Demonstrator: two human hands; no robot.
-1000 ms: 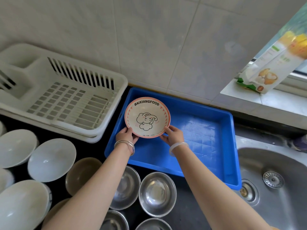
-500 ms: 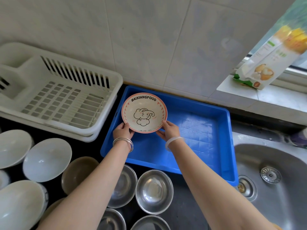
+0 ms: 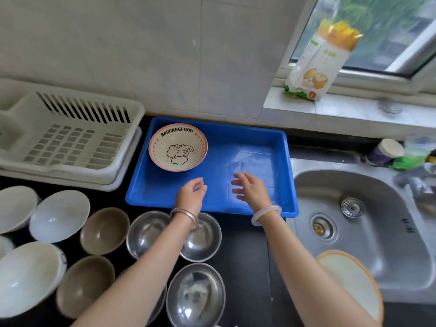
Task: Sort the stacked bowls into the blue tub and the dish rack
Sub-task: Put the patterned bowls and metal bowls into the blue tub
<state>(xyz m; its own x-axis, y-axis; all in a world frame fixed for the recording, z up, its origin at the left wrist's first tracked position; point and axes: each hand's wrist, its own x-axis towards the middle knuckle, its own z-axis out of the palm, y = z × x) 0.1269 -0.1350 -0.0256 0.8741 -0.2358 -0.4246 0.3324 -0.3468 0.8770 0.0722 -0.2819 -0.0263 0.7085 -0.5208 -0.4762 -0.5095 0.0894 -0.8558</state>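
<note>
Both hands had let go of the printed bowl (image 3: 178, 147) since the earlier frame and drawn back toward the body, leaving it upright in the far-left corner of the blue tub (image 3: 286, 175), its rim close to the tub's left and back walls. The left hand (image 3: 190, 194) hovered over the tub's near edge with fingers loosely curled and empty; the right hand (image 3: 251, 188) hung beside it, fingers spread, also holding nothing. What the coming move seemed to turn on was that the remaining bowls lay behind and below the hands, toward the person: two steel bowls (image 3: 200, 237) sat just under the left wrist, with more steel, brown (image 3: 103, 230) and white bowls (image 3: 60, 214) spreading off to the left. The left hand was nearer to nearly all of them, and the white dish rack (image 3: 70, 142), apparently empty, lay on that same side. Being round, the bowls offered no long axis to line up with. The printed bowl looked glazed and glossy with a pink rim; the steel ones were polished and mirror-bright, probably slippery; the white ones were matte, some seemingly stacked. The tub was smooth moulded plastic, the rack slotted and ribbed.
</note>
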